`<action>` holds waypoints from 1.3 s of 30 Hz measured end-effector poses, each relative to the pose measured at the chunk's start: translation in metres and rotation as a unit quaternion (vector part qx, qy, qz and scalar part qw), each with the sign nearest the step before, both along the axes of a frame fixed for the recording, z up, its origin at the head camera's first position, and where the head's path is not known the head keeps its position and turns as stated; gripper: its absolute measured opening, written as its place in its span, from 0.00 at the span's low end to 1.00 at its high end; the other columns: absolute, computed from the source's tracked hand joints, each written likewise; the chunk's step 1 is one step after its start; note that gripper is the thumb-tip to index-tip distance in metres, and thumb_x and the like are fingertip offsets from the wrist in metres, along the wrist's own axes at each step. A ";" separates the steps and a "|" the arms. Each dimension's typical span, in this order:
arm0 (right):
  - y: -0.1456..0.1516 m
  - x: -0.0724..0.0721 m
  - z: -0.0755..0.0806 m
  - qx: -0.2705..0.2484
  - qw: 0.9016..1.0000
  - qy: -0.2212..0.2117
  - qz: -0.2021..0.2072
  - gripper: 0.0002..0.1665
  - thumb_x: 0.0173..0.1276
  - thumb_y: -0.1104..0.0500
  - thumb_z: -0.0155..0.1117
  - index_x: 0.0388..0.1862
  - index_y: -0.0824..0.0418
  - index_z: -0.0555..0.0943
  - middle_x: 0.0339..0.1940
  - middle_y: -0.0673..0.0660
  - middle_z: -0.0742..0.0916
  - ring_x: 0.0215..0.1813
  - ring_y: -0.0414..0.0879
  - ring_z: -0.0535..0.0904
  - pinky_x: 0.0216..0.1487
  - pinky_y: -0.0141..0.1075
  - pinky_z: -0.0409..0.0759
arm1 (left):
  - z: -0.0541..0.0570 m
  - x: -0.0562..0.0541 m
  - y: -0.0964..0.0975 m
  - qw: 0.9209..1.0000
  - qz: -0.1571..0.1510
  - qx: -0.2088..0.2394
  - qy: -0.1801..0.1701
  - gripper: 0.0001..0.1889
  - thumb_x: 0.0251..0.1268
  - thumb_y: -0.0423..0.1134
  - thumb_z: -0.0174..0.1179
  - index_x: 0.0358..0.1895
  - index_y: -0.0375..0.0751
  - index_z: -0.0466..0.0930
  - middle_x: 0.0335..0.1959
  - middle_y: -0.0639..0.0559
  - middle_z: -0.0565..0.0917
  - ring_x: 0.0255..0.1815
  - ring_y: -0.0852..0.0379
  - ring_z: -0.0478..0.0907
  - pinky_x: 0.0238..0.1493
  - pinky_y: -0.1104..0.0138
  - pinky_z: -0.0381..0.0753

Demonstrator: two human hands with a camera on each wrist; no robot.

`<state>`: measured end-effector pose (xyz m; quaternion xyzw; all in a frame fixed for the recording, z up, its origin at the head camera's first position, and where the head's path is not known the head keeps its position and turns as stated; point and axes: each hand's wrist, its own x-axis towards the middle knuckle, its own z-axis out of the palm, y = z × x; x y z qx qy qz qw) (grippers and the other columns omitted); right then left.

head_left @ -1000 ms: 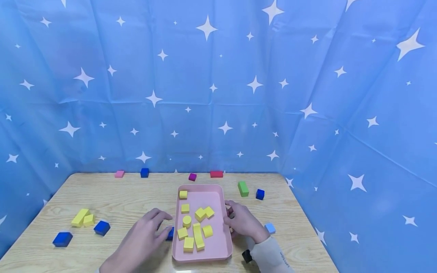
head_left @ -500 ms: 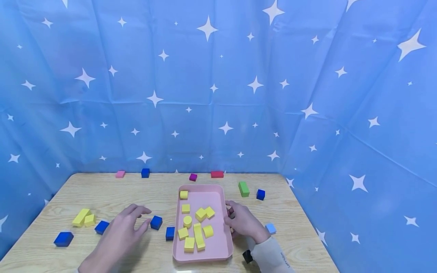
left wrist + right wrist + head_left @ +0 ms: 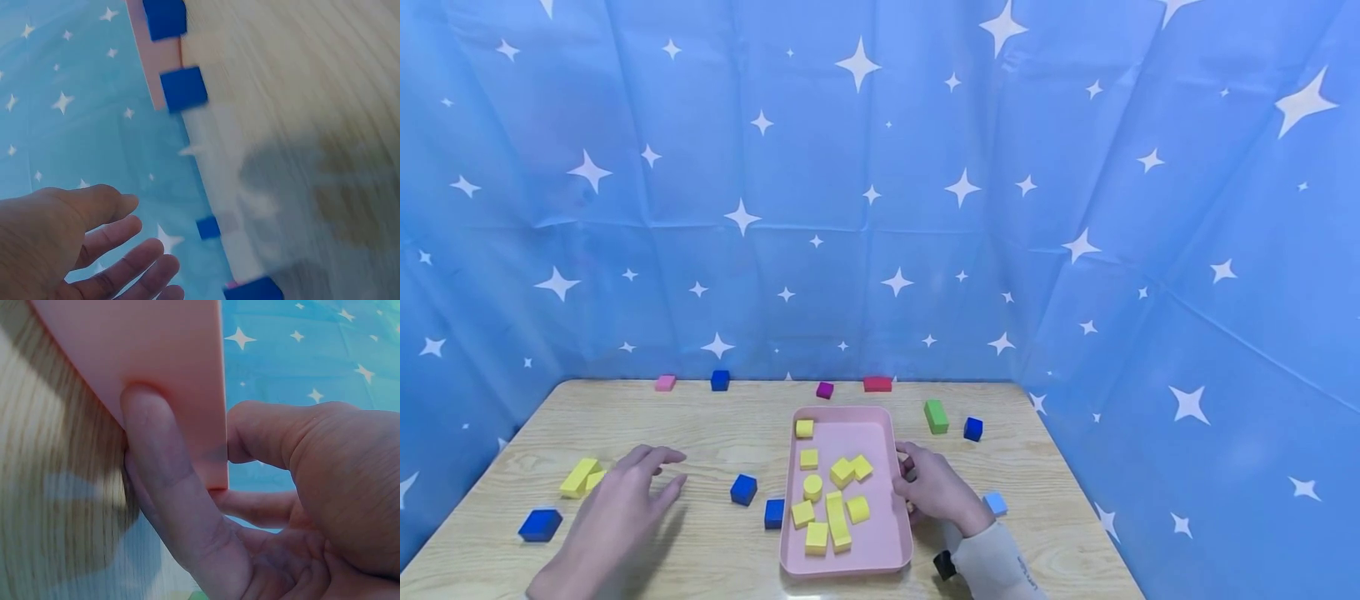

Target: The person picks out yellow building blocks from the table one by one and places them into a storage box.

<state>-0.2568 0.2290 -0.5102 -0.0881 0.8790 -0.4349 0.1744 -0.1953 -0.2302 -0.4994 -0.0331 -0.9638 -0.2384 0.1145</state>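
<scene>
My left hand hovers over the left side of the table, fingers loosely bent and apart, holding nothing. It hides a blue block that showed there earlier and partly covers a small yellow block. A longer yellow block lies just beyond. Right of this hand sit two blue blocks, one apart and one against the pink tray. Several yellow blocks lie in the tray. My right hand grips the tray's right side, thumb at the rim and a finger against the outer wall.
A blue block lies at the left. Along the back edge are pink, blue, purple and red blocks. Green, dark blue and light blue ones lie right. A starry curtain surrounds the table.
My left hand has moved left, away from the tray, uncovering a blue block and passing over another. My right hand stays at the tray, which has not moved.
</scene>
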 end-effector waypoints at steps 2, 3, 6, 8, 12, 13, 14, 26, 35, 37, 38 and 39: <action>0.001 -0.001 0.000 0.000 1.000 0.001 0.000 0.41 0.85 0.65 0.69 0.92 0.65 0.68 0.54 0.62 0.88 0.42 0.48 0.91 0.33 0.45 0.97 | -0.003 -0.003 -0.009 1.000 0.005 0.000 -0.001 0.18 0.78 0.38 0.76 0.65 0.37 0.90 0.62 0.29 0.90 0.54 0.34 0.92 0.43 0.45 0.96; 0.001 -0.001 -0.001 0.000 1.000 0.001 -0.001 0.41 0.84 0.65 0.69 0.92 0.65 0.68 0.54 0.62 0.88 0.42 0.48 0.91 0.33 0.45 0.97 | -0.005 -0.003 -0.013 1.000 0.008 0.001 0.001 0.18 0.78 0.37 0.76 0.65 0.36 0.90 0.62 0.28 0.89 0.54 0.34 0.92 0.42 0.45 0.96; 0.001 -0.001 -0.001 -0.001 1.000 0.001 0.001 0.41 0.84 0.65 0.69 0.92 0.65 0.68 0.54 0.62 0.88 0.42 0.48 0.91 0.33 0.45 0.97 | -0.012 -0.004 -0.025 1.000 0.018 0.005 0.010 0.19 0.77 0.36 0.77 0.65 0.34 0.90 0.60 0.25 0.88 0.52 0.32 0.91 0.38 0.47 0.95; 0.001 -0.001 -0.001 -0.001 1.000 0.001 0.002 0.41 0.84 0.65 0.69 0.92 0.65 0.68 0.54 0.62 0.88 0.42 0.48 0.91 0.33 0.45 0.97 | -0.015 -0.005 -0.033 0.999 0.025 0.007 0.020 0.19 0.76 0.36 0.77 0.64 0.33 0.90 0.59 0.23 0.87 0.49 0.33 0.90 0.35 0.48 0.93; 0.001 -0.001 0.000 0.001 1.000 0.001 0.002 0.41 0.84 0.65 0.69 0.92 0.64 0.69 0.54 0.62 0.88 0.42 0.48 0.91 0.33 0.45 0.97 | -0.019 -0.008 -0.047 0.998 0.038 0.005 0.044 0.20 0.75 0.34 0.77 0.65 0.30 0.88 0.61 0.17 0.84 0.48 0.27 0.87 0.38 0.40 0.91; 0.001 -0.001 0.000 0.002 1.000 0.000 0.001 0.41 0.84 0.65 0.69 0.92 0.64 0.69 0.54 0.62 0.88 0.42 0.48 0.91 0.33 0.45 0.97 | -0.019 -0.008 -0.050 0.998 0.045 0.005 0.046 0.21 0.76 0.35 0.76 0.66 0.30 0.88 0.62 0.15 0.83 0.50 0.25 0.86 0.40 0.37 0.91; 0.001 -0.001 0.000 0.002 1.000 0.000 0.001 0.41 0.84 0.65 0.69 0.92 0.64 0.69 0.54 0.62 0.88 0.42 0.48 0.91 0.33 0.45 0.97 | -0.019 -0.008 -0.054 0.998 0.051 0.005 0.046 0.22 0.76 0.34 0.76 0.68 0.29 0.86 0.63 0.14 0.81 0.52 0.21 0.84 0.42 0.34 0.89; 0.000 -0.001 0.000 0.002 1.000 0.001 -0.004 0.41 0.84 0.65 0.70 0.92 0.64 0.70 0.55 0.62 0.89 0.42 0.48 0.91 0.33 0.45 0.97 | -0.026 -0.008 -0.101 0.986 0.143 -0.001 -0.083 0.34 0.81 0.37 0.66 0.81 0.22 0.69 0.71 0.06 0.67 0.65 0.07 0.71 0.54 0.21 0.81; 0.000 -0.001 -0.001 0.001 1.000 -0.005 -0.006 0.42 0.84 0.65 0.70 0.92 0.63 0.69 0.56 0.62 0.89 0.42 0.49 0.91 0.32 0.45 0.97 | -0.029 -0.006 -0.110 0.982 0.127 -0.017 -0.142 0.30 0.79 0.30 0.63 0.77 0.15 0.71 0.63 0.11 0.79 0.62 0.14 0.81 0.57 0.27 0.88; 0.000 -0.001 -0.001 0.001 1.000 -0.006 -0.006 0.42 0.84 0.65 0.70 0.92 0.63 0.69 0.56 0.62 0.89 0.42 0.49 0.91 0.32 0.45 0.97 | -0.029 -0.006 -0.110 0.982 0.122 -0.019 -0.145 0.29 0.79 0.29 0.63 0.76 0.15 0.71 0.63 0.12 0.80 0.63 0.14 0.81 0.57 0.27 0.88; 0.000 -0.001 -0.001 0.000 1.000 -0.007 -0.007 0.42 0.84 0.65 0.70 0.92 0.63 0.69 0.56 0.62 0.89 0.42 0.49 0.91 0.32 0.45 0.97 | -0.028 -0.007 -0.109 0.982 0.121 -0.020 -0.144 0.29 0.78 0.29 0.64 0.76 0.15 0.72 0.64 0.12 0.81 0.63 0.14 0.81 0.57 0.27 0.88; 0.000 -0.001 -0.001 -0.001 1.000 -0.007 -0.007 0.42 0.84 0.65 0.70 0.92 0.63 0.69 0.56 0.62 0.89 0.42 0.49 0.91 0.32 0.45 0.97 | -0.028 -0.008 -0.109 0.982 0.120 -0.020 -0.143 0.29 0.78 0.28 0.64 0.76 0.15 0.72 0.64 0.12 0.81 0.63 0.13 0.81 0.57 0.27 0.88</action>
